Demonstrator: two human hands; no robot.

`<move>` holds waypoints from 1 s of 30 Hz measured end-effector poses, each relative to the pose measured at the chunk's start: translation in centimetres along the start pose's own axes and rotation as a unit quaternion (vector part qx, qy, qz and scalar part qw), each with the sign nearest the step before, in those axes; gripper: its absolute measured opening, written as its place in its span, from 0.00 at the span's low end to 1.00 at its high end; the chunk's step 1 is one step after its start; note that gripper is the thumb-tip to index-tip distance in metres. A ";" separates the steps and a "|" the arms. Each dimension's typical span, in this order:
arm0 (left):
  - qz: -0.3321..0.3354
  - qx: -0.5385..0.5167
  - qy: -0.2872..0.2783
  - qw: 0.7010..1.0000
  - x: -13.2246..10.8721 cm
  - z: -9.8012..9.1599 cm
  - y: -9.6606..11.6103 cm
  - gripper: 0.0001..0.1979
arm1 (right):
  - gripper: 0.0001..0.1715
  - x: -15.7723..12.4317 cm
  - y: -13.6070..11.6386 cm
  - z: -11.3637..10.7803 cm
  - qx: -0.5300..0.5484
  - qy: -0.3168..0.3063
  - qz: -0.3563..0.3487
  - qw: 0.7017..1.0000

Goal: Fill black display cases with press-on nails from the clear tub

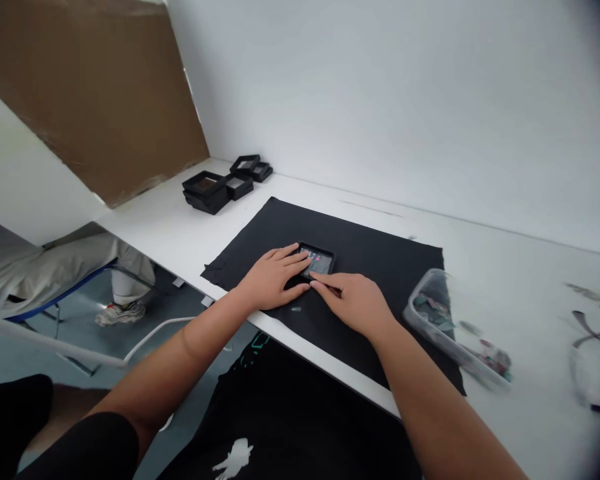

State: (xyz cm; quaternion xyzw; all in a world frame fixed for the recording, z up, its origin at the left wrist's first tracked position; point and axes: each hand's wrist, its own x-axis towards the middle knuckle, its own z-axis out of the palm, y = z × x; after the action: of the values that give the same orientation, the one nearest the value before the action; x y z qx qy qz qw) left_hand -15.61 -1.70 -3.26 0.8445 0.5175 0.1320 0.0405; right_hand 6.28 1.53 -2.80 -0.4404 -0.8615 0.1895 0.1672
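Observation:
A small black-rimmed frame (325, 260) lies on a black mat (290, 223), with pale, dark and pink bits inside it. My left hand (273, 277) is open and lies flat, its stretched fingers reaching over the frame's left side. At the near edge of the frame, my right hand (355, 300) has thumb and forefinger brought close together, the other fingers curled under. Whatever it may be pinching is too small or hidden to make out. A tiny pale-teal piece (296, 309) sits on the mat just below my left hand.
Several black box frames (207, 190) are piled at the far left of the white table (170, 230). A clear plastic tub (415, 313) with small coloured pieces stands at right, partly on the mat. Dark glasses-like wire (595, 333) lies far right, blurred. A seated person's leg (75, 267) shows at left.

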 end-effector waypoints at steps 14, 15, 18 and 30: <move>-0.040 0.016 -0.020 0.999 -2.9 -0.7 0.0 0.31 | 0.25 0.0 0.0 0.3 0.217 0.008 -0.012 0.976; -0.061 0.024 -0.021 0.998 -3.4 -1.0 -0.2 0.31 | 0.24 0.0 0.0 0.3 0.216 0.007 -0.010 0.976; -0.141 0.050 -0.022 0.988 -5.0 -2.0 -2.0 0.33 | 0.23 -0.1 -0.2 0.2 0.209 0.001 -0.006 0.978; -0.455 0.104 0.018 0.884 -9.0 -6.0 -13.3 0.31 | 0.22 0.1 -0.1 0.1 0.144 -0.016 0.005 0.989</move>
State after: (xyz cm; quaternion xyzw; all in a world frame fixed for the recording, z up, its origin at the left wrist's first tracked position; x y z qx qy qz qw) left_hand -32.55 -3.92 -1.84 0.5128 0.8564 0.0601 -0.0011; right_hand 6.11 1.51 -2.81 -0.4126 -0.8256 0.3195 0.2143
